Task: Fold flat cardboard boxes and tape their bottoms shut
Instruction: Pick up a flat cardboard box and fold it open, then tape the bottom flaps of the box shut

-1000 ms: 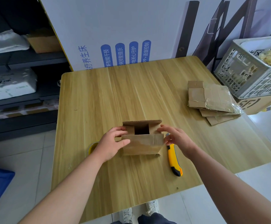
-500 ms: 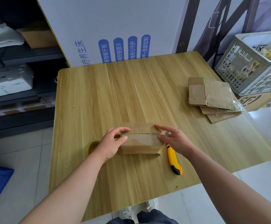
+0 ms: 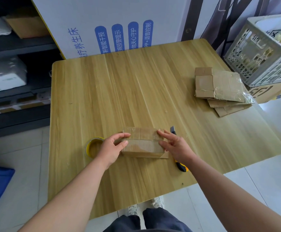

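A small brown cardboard box [image 3: 143, 143] stands near the front of the wooden table [image 3: 136, 91], its two long flaps folded down and meeting at a seam across the top. My left hand [image 3: 113, 147] grips its left end, thumb on the near flap and fingers on the far one. My right hand [image 3: 174, 144] presses on its right end with the fingers spread over both flaps. A roll of tape with a yellow core [image 3: 93, 147] lies flat just left of my left hand. A yellow utility knife [image 3: 181, 167] lies right of the box, mostly hidden under my right wrist.
A stack of flat cardboard boxes [image 3: 220, 89] lies at the table's right edge. A grey plastic crate [image 3: 262, 59] sits beyond it on a carton. A large white printed board [image 3: 119, 25] leans behind the table. Dark shelves [image 3: 10, 72] with packages stand at left.
The box top was open a second ago. Both hands have since folded the far and near flaps down until they meet, and now hold them shut. The camera has moved closer.
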Tool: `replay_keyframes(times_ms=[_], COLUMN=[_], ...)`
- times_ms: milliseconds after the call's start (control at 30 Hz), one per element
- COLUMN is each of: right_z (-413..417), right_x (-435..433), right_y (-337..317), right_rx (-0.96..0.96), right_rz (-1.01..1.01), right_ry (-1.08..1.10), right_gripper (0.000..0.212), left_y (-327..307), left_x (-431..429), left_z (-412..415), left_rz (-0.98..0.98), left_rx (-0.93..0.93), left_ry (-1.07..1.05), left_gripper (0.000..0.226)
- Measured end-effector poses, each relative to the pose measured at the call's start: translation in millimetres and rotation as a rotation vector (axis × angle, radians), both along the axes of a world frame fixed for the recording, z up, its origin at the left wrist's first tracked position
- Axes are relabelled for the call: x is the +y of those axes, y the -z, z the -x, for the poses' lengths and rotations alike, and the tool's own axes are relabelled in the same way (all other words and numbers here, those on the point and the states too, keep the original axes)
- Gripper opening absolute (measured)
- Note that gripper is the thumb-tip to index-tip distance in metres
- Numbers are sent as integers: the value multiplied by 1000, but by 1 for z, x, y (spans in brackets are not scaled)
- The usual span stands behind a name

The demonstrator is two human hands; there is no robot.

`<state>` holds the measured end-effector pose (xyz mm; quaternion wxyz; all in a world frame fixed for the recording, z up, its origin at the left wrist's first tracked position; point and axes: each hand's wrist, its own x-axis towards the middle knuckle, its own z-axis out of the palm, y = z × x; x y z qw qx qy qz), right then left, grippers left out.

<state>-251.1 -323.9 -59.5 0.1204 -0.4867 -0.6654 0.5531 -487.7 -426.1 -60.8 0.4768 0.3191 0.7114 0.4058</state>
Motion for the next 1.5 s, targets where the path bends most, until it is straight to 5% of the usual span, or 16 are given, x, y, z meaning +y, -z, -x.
replay_keyframes(times_ms=[200, 400, 567, 633, 767, 833, 933, 1100, 1267, 1367, 1500], right_z=[13, 16, 15, 14, 13, 13, 13, 15, 16, 18, 28], right_x=[-8, -15, -12, -12, -10, -10, -9, -8, -8, -6, -13], right_y=[-5, 7, 12, 13, 13, 12, 11, 6, -2, -7, -21], right_rx=[-223, -206, -228, -225, -213, -218, -211, -210, -234, -273, -196], right_rz=[-491, -549, -594, -589, -559, -555, -537, -472, -422, -400, -407], right_ry=[-258, -313, -337, -334, -321, -322, -321, -311, -338, -362, -277], right_gripper=[50, 53, 54, 54, 53, 53, 54, 55, 57, 58, 56], left_y=[3, -6, 18, 25, 31, 27, 5, -41, -43, -40, -44], left_x=[-3, -8, -32, -39, -41, -40, -35, -13, 1, 4, 7], left_z=[0, 6, 47, 54, 59, 61, 58, 28, -5, -11, -13], left_rz=[-7, -83, 264, 368, 380, 310, 93, -153, -107, -95, -97], left_rx=[-22, 12, 589, 631, 682, 583, 134, -408, -478, -480, -459], left_ry=[-19, -81, 56, 122, 107, -8, -161, -80, -33, -60, -77], left_gripper=[31, 28, 91, 108, 104, 104, 117, 107, 95, 64, 79])
